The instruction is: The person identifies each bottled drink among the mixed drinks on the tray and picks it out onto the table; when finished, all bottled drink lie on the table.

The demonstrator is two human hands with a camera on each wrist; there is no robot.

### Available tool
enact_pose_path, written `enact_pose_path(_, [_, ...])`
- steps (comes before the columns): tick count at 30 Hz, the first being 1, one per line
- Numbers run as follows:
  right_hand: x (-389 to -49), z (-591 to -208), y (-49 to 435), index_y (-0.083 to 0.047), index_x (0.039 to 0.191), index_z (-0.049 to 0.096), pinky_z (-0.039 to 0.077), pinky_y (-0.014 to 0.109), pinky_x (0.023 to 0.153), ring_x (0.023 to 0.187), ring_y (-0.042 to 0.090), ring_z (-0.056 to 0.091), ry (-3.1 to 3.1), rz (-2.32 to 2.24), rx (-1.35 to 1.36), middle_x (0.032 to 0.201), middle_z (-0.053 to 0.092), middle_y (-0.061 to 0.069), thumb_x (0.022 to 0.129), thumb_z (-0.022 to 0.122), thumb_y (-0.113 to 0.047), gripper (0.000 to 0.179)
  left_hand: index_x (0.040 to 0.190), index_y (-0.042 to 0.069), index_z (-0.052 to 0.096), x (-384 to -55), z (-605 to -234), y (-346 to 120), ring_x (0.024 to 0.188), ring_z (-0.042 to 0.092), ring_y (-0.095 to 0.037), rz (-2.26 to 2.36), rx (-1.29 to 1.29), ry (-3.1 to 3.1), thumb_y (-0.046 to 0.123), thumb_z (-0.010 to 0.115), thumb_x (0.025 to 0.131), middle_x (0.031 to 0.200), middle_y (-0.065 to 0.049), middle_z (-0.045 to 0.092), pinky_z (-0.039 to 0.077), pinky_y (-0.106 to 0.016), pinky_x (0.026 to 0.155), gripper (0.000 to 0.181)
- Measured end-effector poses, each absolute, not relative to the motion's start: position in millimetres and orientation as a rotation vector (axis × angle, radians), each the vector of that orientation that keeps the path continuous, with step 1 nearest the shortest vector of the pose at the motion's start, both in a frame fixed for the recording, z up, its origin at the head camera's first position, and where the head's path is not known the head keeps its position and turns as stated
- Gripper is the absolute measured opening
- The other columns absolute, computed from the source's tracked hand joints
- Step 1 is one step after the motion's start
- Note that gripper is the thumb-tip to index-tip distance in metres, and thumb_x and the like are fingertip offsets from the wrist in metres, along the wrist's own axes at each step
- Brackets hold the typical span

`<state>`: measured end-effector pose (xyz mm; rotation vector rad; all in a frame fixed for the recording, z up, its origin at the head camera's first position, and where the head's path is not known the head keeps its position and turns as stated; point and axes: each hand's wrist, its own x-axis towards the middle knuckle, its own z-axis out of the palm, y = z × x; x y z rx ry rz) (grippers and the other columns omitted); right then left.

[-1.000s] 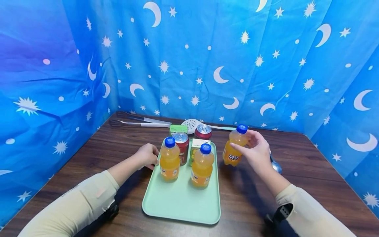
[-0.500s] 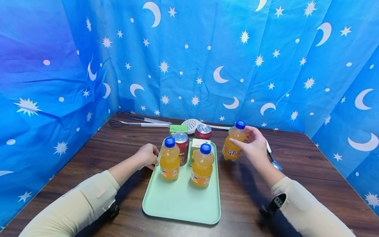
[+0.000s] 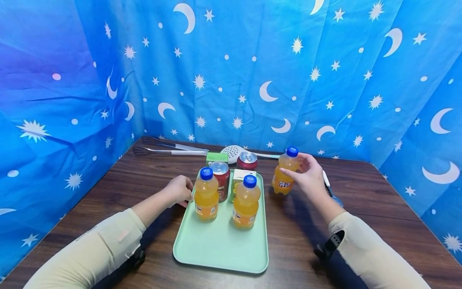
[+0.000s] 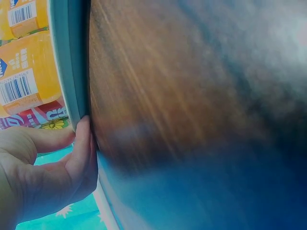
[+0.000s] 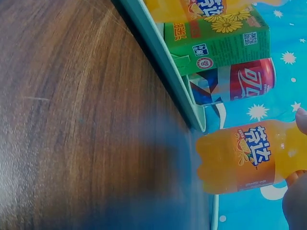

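Observation:
My right hand [image 3: 311,175] holds a bottle of orange soda [image 3: 283,176] with a blue cap, upright beside the tray's right edge. Thumb and fingers are round its upper part; whether its base touches the table I cannot tell. With thumb and fingers, my left hand [image 4: 53,167] pinches the left rim of the light green tray [image 3: 221,251]. Two more orange soda bottles stand on the tray, a left one [image 3: 206,196] and a right one [image 3: 246,204]. Behind them are a red soda can [image 3: 221,180] and a green and yellow drink carton [image 3: 238,182], both partly hidden.
Beyond the tray's far edge stand another red can [image 3: 247,159] and a green box [image 3: 217,157]. A white slotted spatula [image 3: 232,153] and a whisk [image 3: 169,152] lie at the back of the table. Behind my right hand is a spoon [image 3: 337,200]. A blue curtain [image 3: 231,72] encloses the table.
My right hand has moved the soda bottle slightly away from me, toward the back of the table, then almost stopped. The left hand and the tray have stayed in place.

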<state>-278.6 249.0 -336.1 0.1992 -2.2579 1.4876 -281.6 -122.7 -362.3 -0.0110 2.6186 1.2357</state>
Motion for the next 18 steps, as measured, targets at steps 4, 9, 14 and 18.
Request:
enact_pose_path(4, [-280.9, -338.3, 249.9, -0.002, 0.126, 0.046, 0.04, 0.043, 0.101, 0.121, 0.027, 0.048, -2.271, 1.503, 0.189, 0.125, 0.052, 0.013, 0.078, 0.077, -0.023, 0.061, 0.096, -0.007, 0.057, -281.9, -362.0, -122.0, 0.069, 0.062, -0.023, 1.227, -0.022, 2.619, -0.014, 0.065, 0.075, 0.086, -0.017, 0.054, 0.057, -0.031, 0.053, 0.024])
enact_pose_path(9, [-281.6, -339.9, 250.2, 0.0, 0.128, 0.044, 0.039, 0.042, 0.102, 0.121, 0.027, 0.047, -2.27, 1.534, 0.162, 0.127, 0.051, 0.014, 0.078, 0.077, -0.023, 0.064, 0.097, -0.007, 0.057, -280.8, -362.1, -121.4, 0.07, 0.062, -0.023, 1.226, -0.032, 2.615, -0.014, 0.065, 0.076, 0.087, -0.017, 0.055, 0.057, -0.031, 0.053, 0.024])
enact_pose_path(14, [-282.3, -339.0, 250.6, 0.002, 0.128, 0.043, 0.038, 0.043, 0.102, 0.122, 0.028, 0.047, -2.254, 1.557, 0.157, 0.127, 0.05, 0.015, 0.078, 0.077, -0.021, 0.065, 0.096, -0.007, 0.057, -280.4, -360.9, -121.4, 0.071, 0.062, -0.024, 1.221, -0.036, 2.622, -0.014, 0.065, 0.075, 0.086, -0.017, 0.055, 0.057, -0.031, 0.053, 0.024])
enact_pose_path(18, [-283.6, -340.2, 251.2, 0.002, 0.127, 0.044, 0.038, 0.042, 0.102, 0.122, 0.028, 0.047, -2.253, 1.553, 0.153, 0.127, 0.05, 0.015, 0.078, 0.077, -0.02, 0.064, 0.096, -0.006, 0.057, -281.1, -360.7, -121.7, 0.071, 0.062, -0.024, 1.22, -0.042, 2.624, -0.014, 0.065, 0.075, 0.086, -0.017, 0.054, 0.057, -0.031, 0.053, 0.023])
